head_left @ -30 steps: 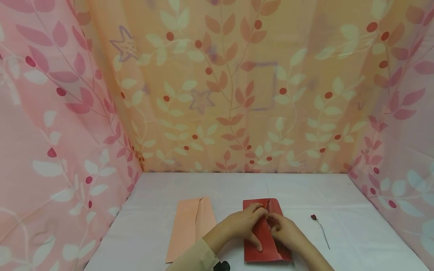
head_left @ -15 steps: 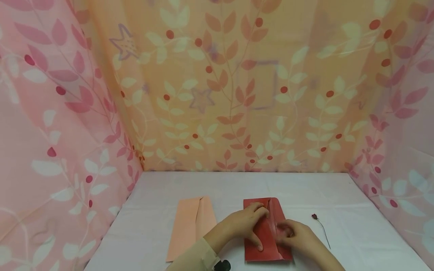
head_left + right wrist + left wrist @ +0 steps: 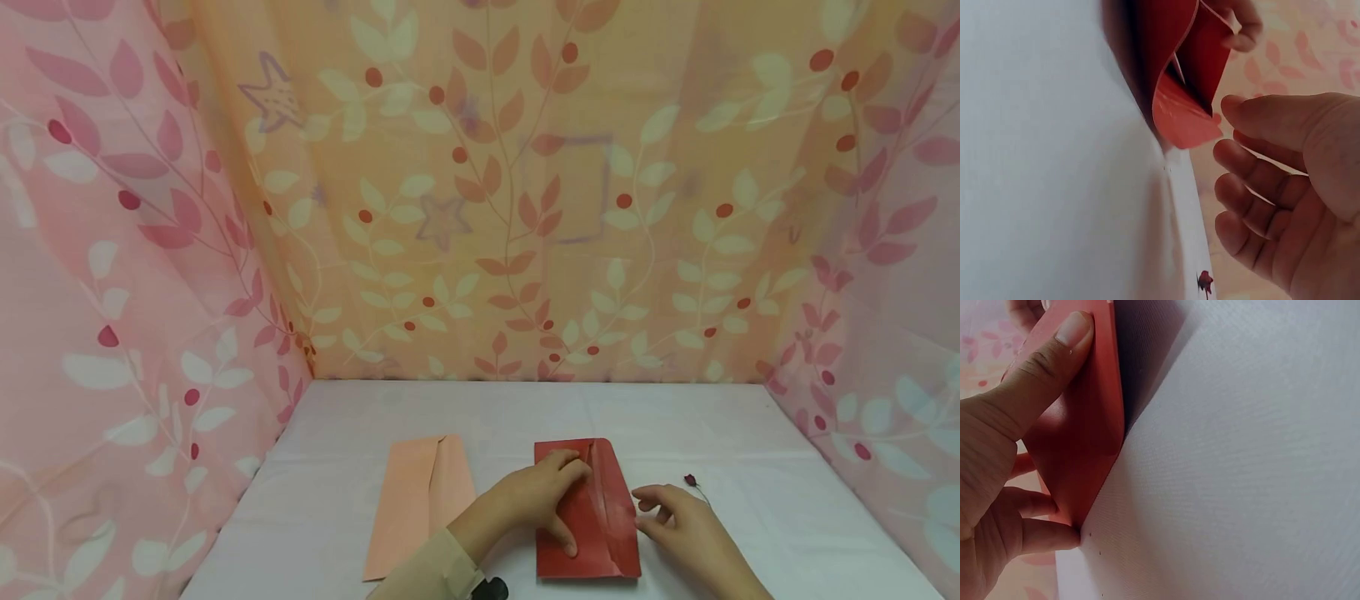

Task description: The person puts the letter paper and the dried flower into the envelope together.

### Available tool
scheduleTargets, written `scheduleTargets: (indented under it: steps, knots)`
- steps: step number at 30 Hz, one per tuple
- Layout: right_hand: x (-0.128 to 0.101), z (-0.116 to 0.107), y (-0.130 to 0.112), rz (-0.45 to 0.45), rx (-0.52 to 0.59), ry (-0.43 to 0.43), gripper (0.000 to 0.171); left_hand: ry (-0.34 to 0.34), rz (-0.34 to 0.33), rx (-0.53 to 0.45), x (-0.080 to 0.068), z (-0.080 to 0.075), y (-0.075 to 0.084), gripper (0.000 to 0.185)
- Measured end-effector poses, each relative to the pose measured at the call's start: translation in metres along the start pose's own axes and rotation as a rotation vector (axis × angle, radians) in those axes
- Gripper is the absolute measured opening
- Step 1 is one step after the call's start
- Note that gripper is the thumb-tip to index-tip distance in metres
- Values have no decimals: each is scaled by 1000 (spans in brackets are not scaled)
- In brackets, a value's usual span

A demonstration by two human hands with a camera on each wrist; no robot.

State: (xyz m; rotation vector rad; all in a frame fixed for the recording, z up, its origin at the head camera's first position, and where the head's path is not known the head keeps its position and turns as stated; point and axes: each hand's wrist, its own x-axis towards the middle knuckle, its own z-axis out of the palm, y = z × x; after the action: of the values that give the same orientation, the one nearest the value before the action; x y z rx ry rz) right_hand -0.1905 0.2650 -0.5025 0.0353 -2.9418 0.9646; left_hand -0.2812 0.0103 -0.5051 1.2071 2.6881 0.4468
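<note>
A red envelope lies lengthwise before me, its flap folded out to the right. My left hand grips its left part, thumb toward the near end and fingers toward the far end; in the left wrist view the red paper bows up between them. The right wrist view shows the envelope's pocket gaping. Just off the flap's right edge, my right hand holds nothing, its fingers loosely bent. Behind that hand a small dark red rose lies on the table, most of its thin stem hidden.
A peach envelope lies on the white table to the left, partly under my left forearm. Flowered cloth hangs at the back and both sides. A small black device sits at my left wrist.
My right hand has drawn back to the right, out of the red envelope's opening and past its flap, and now covers most of the rose stem. The left hand keeps its hold.
</note>
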Motion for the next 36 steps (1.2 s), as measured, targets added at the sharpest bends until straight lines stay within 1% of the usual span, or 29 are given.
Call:
scheduleTargets:
  steps: [3, 7, 10, 14, 19, 21, 27, 31, 33, 36]
  knots:
    - [-1, -5, 7, -67, -70, 82, 35, -3, -1, -4, -1, 0, 0, 100]
    - [-3, -9, 18, -161, -124, 211, 31, -10, -3, -15, -1, 0, 1, 99]
    - [-3, -13, 27, -158, -154, 249, 31, -14, -4, -15, -1, 1, 0, 98]
    - [-2, -19, 39, -99, -187, 248, 34, -13, -2, -12, -2, 1, -1, 98]
    - [0, -27, 50, -69, -195, 266, 39, -8, -2, -25, -2, 3, -2, 97]
    - [0, -30, 54, -46, -199, 261, 41, -7, 1, -30, -1, 3, -2, 96]
    - [1, -36, 69, 59, -213, 198, 53, -10, 5, -26, -1, 1, 0, 96]
    - [4, -37, 81, 91, -219, 166, 56, -11, 8, -21, 0, 1, 0, 96]
    - [6, -37, 83, 103, -218, 148, 56, -9, 12, -19, 0, 1, 0, 96]
    - [8, -38, 84, 146, -200, 120, 58, -2, 13, -14, 1, 1, 0, 97]
